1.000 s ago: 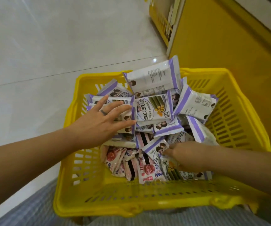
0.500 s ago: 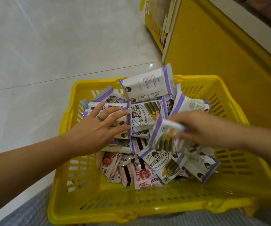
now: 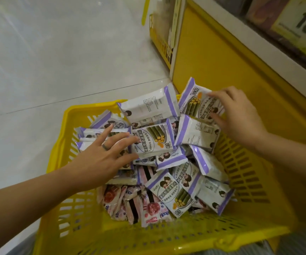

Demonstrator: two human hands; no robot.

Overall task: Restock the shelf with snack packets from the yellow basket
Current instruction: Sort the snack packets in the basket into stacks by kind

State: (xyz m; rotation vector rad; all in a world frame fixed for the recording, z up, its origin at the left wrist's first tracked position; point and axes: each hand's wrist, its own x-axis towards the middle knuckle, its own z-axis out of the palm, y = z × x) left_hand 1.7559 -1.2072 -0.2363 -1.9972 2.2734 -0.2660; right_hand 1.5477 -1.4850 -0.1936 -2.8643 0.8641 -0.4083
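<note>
While the pale tiled floor (image 3: 47, 61) fills the upper left, a yellow shelf unit (image 3: 213, 57) stands at the right, with a blurred price card (image 3: 299, 24) on its upper edge. Below it sits the yellow basket (image 3: 249, 181), wide and slotted, heaped with white and purple snack packets (image 3: 168, 192) and some pink packets (image 3: 115, 201) at the near side. These lie in many directions, without one common axis.

From the lower left the left arm comes in diagonally, and the left hand (image 3: 100, 159) lies palm down on the heap with fingers spread and nearly straight; it presses on the packets and grasps none. A dark ring (image 3: 104, 146) is on one finger.

From the right the right arm comes in, and the right hand (image 3: 235, 115) pinches one packet (image 3: 194, 102) at the far right corner of the basket, thumb below and fingers bent over its top edge. This packet is raised above the heap and tilted, its long axis going from lower right to upper left, the printed face toward the camera
</note>
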